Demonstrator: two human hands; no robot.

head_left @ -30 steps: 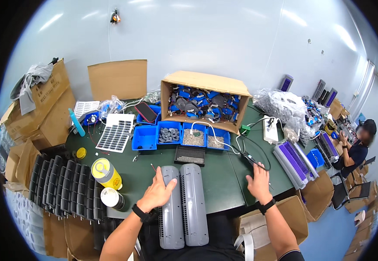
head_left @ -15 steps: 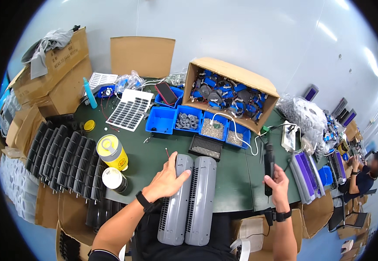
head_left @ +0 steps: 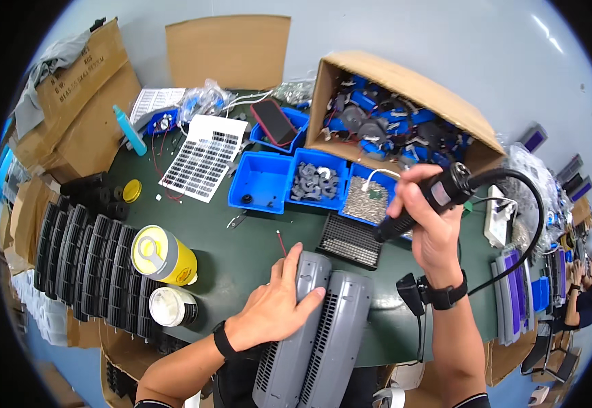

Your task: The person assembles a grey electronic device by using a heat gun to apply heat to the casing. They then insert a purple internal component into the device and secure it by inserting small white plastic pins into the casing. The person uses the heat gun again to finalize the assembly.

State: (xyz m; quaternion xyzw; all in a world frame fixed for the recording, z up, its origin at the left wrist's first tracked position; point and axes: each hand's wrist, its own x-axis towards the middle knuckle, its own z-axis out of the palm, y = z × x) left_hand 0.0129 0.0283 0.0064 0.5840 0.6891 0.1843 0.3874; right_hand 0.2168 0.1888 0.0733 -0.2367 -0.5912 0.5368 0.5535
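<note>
As the right hand (head_left: 435,228) grips a black tool (head_left: 448,188), gray casing (head_left: 296,357) under spread left hand (head_left: 273,307)

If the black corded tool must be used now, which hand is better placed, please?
Probably the right: the right hand holds the black corded tool, while the left hand lies on the left grey housing.

housings (head_left: 343,333): plain ol' grey, rows of dark slots | driver (head_left: 454,179): mostly black tbh | bins (head_left: 258,175): super blue | table (head_left: 241,251): dark green | far-left sheet (head_left: 204,160): white, black grid-ish blocks | left tumbler (head_left: 179,262): loud yellow + grey
</note>
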